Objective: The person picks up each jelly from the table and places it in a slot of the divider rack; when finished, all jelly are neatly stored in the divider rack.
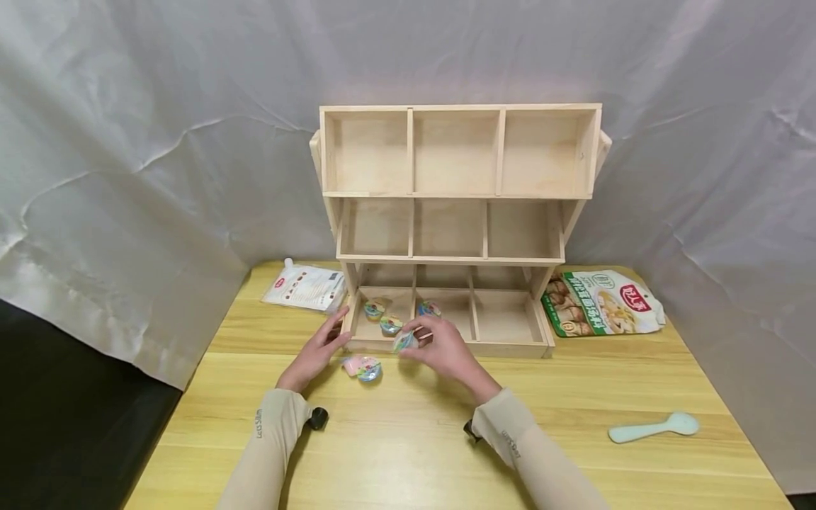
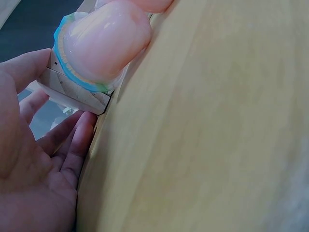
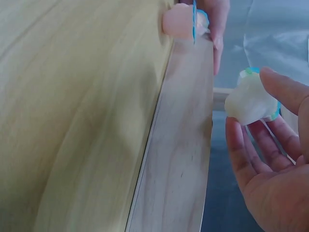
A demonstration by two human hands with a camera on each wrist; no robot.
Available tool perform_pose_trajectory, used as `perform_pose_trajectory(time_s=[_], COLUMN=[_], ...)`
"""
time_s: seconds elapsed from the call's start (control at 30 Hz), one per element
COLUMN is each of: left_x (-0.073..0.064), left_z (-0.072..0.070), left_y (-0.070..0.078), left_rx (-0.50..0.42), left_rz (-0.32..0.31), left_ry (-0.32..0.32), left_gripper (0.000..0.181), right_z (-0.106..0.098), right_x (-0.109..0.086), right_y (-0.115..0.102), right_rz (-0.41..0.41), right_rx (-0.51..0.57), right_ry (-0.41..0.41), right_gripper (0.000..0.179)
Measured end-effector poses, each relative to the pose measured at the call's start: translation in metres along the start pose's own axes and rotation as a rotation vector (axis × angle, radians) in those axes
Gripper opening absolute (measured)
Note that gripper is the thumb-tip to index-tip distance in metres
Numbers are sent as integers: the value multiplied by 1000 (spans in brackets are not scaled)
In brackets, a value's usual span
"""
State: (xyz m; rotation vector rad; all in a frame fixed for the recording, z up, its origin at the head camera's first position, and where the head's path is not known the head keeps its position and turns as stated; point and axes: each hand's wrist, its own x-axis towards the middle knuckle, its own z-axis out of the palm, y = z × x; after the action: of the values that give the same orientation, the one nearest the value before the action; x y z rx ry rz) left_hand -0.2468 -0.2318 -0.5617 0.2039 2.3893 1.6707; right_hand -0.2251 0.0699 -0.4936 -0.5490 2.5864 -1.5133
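My right hand (image 1: 444,348) pinches a whitish jelly cup (image 3: 251,99) between thumb and fingers, just above the front board of the wooden rack (image 1: 446,348). My left hand (image 1: 319,352) rests at the rack's lower left corner, thumb at the front and fingers along the side. On the table between the hands lie two jelly cups (image 1: 368,369) close together; the pink one (image 2: 104,46) shows large in the left wrist view. Inside the bottom left compartment sit two more jelly cups (image 1: 391,325). Another jelly cup (image 1: 430,309) is in the bottom middle compartment, partly behind my right hand.
The rack has three tiers, each divided into three compartments. A white spouted pouch (image 1: 306,286) lies left of it, and a green and white food packet (image 1: 604,303) lies to the right. Farther right and nearer is a pale green spoon (image 1: 656,428). Grey cloth (image 1: 159,177) surrounds the table.
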Motion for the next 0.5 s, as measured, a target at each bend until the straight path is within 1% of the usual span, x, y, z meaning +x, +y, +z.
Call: perform_pose_trajectory(time_s=[0.1,0.33,0.5], left_x=[-1,0,0], left_z=[0,1,2], left_y=[1,1,0], left_rx=[0,4,0], left_rz=[2,25,27], left_ry=[5,12,15], left_gripper=[61,63,63], right_z=[-5,-15,-19], right_x=[0,0,2], right_y=[2,6,7], right_rz=[22,-2,-12], right_rx=[44,78,113], right_ry=[29,113,129], right_gripper=[36,40,41])
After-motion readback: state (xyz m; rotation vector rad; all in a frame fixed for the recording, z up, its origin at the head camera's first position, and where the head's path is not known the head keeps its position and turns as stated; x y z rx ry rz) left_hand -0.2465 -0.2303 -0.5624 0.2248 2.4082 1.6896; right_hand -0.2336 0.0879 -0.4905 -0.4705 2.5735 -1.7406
